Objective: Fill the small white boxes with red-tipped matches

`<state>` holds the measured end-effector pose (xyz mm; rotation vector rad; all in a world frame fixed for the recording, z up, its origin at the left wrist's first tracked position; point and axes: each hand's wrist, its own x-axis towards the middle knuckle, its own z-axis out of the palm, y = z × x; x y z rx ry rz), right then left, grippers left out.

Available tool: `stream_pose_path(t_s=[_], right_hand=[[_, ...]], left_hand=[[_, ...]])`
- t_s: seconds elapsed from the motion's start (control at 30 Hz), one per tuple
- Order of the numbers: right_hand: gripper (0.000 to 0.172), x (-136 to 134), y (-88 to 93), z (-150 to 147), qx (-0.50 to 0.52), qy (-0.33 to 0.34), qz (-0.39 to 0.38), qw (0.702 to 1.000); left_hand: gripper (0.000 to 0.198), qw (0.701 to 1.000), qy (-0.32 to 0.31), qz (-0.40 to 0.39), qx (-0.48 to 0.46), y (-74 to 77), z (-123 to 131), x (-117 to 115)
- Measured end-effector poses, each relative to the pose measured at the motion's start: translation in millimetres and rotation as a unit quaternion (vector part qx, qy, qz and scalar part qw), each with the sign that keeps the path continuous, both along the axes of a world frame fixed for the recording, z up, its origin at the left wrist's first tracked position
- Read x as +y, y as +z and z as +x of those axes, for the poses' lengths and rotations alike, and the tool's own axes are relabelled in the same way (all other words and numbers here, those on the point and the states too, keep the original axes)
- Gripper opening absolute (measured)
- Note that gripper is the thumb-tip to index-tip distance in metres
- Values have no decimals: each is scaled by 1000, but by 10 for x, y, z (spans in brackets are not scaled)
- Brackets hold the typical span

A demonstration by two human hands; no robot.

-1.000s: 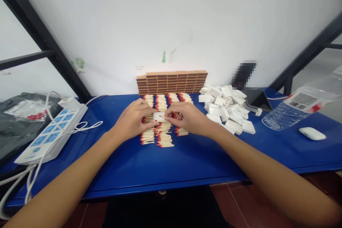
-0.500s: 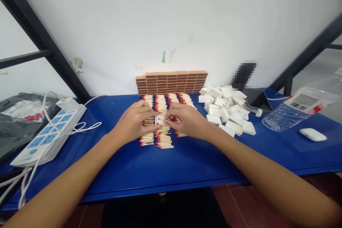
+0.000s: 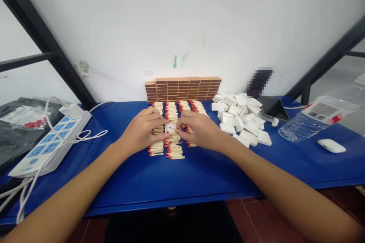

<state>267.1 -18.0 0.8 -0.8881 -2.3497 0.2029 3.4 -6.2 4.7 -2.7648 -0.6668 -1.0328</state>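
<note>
Two bare hands are seen over the blue table (image 3: pixel 137 186). One small white tray (image 3: pixel 169 129) is held between them, above the rows of matches. Its left end is gripped between the thumb and fingers of the left hand (image 3: pixel 144 128). The thumb and forefinger of the right hand (image 3: pixel 199 129) are brought close at its right end; whether a match is pinched there cannot be told. At least one red-tipped match is seen at the tray's open face.

Four rows of matches (image 3: pixel 174 152) are laid out beneath and around the hands, partly covered by them; the single sticks are too many and too close to be counted. Behind them, brown boxes (image 3: pixel 183 90) are stacked against the wall in seven columns, the leftmost lower than the rest. To the right, several dozen white boxes (image 3: pixel 242 117) are heaped loosely, overlapped too much for an exact count. One clear bottle (image 3: pixel 302 123) and one white case (image 3: pixel 331 145) are placed farther right, and one power strip (image 3: pixel 49 146) at the left.

Compared with one second ago, the tray is seen slightly lower in the view. Since half a second ago, hardly anything is changed: the tray is kept between the same hands, and the rows, stack and heap are left as they were.
</note>
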Motion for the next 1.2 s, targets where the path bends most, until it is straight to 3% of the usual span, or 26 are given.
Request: stream_pose_path(t_s=[0.37, 1.2], right_hand=[[9, 14, -40, 7, 10, 13, 48, 999], [7, -1, -1, 14, 6, 18, 30, 999]], left_hand=[[37, 999, -14, 28, -11, -11, 11, 9], [41, 1000, -3, 15, -7, -7, 15, 7]])
